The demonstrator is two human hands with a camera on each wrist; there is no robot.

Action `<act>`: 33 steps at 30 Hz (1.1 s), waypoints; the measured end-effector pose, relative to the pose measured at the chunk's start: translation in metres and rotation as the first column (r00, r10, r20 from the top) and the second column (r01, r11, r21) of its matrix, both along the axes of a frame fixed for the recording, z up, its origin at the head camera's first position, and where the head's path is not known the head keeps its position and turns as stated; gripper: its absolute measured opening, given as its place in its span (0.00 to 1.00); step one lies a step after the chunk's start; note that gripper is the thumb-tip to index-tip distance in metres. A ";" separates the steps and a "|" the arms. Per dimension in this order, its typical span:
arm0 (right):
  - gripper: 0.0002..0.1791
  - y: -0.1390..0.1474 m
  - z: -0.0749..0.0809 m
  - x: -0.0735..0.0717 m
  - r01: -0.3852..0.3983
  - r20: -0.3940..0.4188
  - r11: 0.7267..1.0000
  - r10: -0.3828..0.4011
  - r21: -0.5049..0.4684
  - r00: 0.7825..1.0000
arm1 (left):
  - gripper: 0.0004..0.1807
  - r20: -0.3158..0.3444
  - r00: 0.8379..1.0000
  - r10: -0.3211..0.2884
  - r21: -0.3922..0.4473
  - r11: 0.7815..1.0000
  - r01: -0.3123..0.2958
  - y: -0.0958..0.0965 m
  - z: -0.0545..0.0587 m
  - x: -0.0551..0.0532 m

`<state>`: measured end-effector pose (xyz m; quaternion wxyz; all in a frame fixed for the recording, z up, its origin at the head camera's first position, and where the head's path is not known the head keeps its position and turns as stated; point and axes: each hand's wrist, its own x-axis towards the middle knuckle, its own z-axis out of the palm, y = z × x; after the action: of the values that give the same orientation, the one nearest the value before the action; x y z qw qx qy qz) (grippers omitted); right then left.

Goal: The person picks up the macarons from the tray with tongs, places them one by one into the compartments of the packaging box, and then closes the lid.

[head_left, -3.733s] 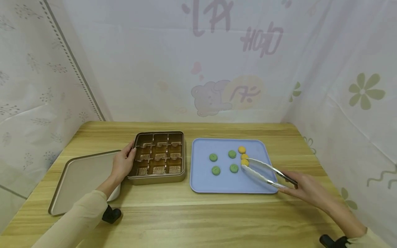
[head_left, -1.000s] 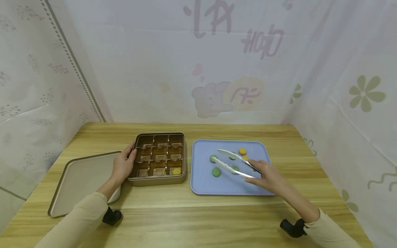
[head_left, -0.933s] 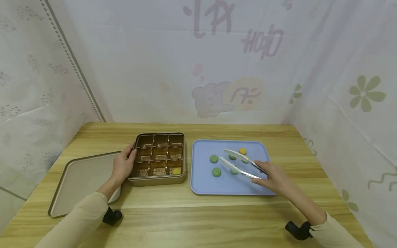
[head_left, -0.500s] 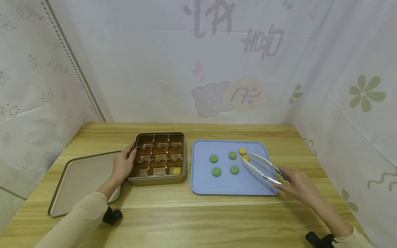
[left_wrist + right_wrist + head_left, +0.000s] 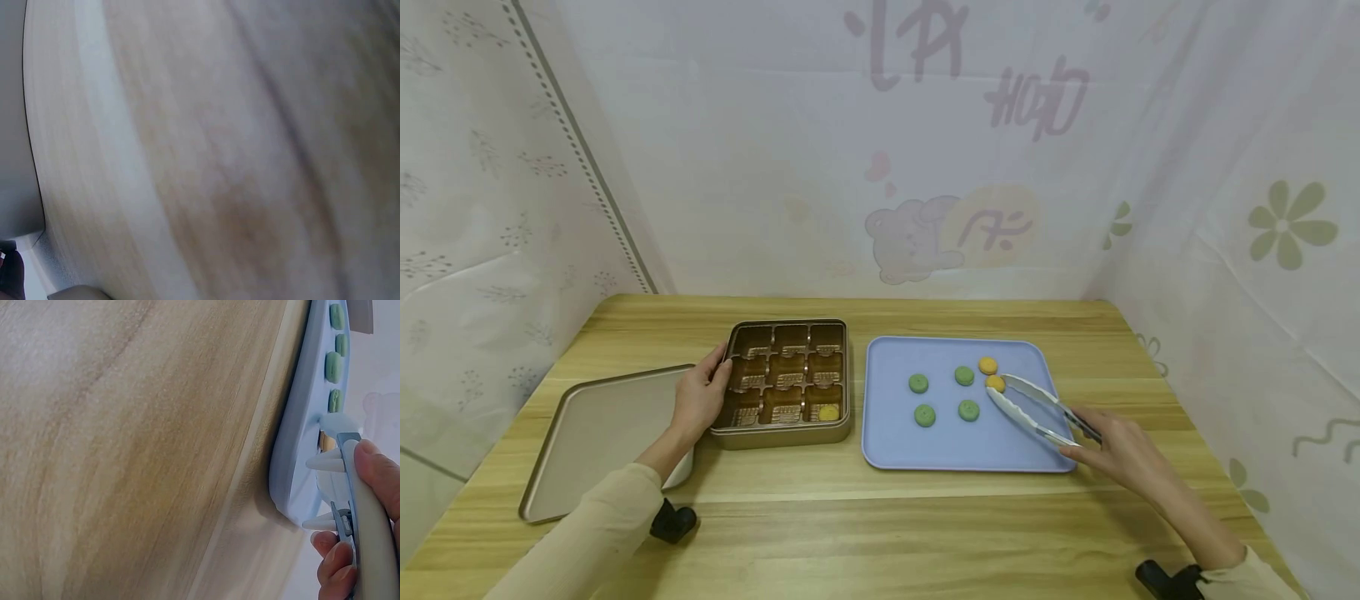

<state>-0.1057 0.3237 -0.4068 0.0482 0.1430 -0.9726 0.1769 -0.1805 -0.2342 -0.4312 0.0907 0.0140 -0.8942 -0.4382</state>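
Note:
My left hand [image 5: 696, 402] holds the left side of a bronze-coloured tin [image 5: 786, 436], thumb at its rim. The tin has a divided insert; a yellow macaron [image 5: 828, 412] lies in the front right compartment. My right hand [image 5: 1126, 450] grips metal tongs [image 5: 1051, 433] with pale tips, also visible in the right wrist view as tongs [image 5: 353, 487]. Their spread tips stand on either side of the nearer yellow macaron [image 5: 995, 383] on the blue tray [image 5: 898, 450]. Another yellow macaron [image 5: 988, 365] sits just behind it. Contact with the tips is too small to tell.
Several green macarons, among them a front left one [image 5: 924, 415], lie on the tray left of the yellow ones. A bronze lid [image 5: 602, 442] lies under my left forearm, at the tin's left. The wooden table [image 5: 850, 533] meets a fabric backdrop behind.
One yellow macaron has gone from the tray into the tin's front right compartment. The right hand with the tongs has moved back right to the remaining yellow ones; the left hand stays put.

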 end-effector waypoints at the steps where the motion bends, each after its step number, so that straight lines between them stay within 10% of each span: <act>1: 0.35 0.000 -0.001 0.000 -0.002 -0.001 1.000 0.002 -0.002 1.000 | 0.27 0.000 1.000 -0.001 0.000 1.000 0.001 0.000 0.000 0.000; 33: 0.34 -0.010 0.004 -0.003 0.001 -0.015 1.000 -0.001 -0.030 1.000 | 0.26 0.009 1.000 0.026 -0.010 1.000 -0.026 0.000 0.002 0.001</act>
<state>-0.1085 0.3138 -0.4024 0.0575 0.1430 -0.9695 0.1904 -0.1796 -0.2342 -0.4295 0.0923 0.0271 -0.8964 -0.4326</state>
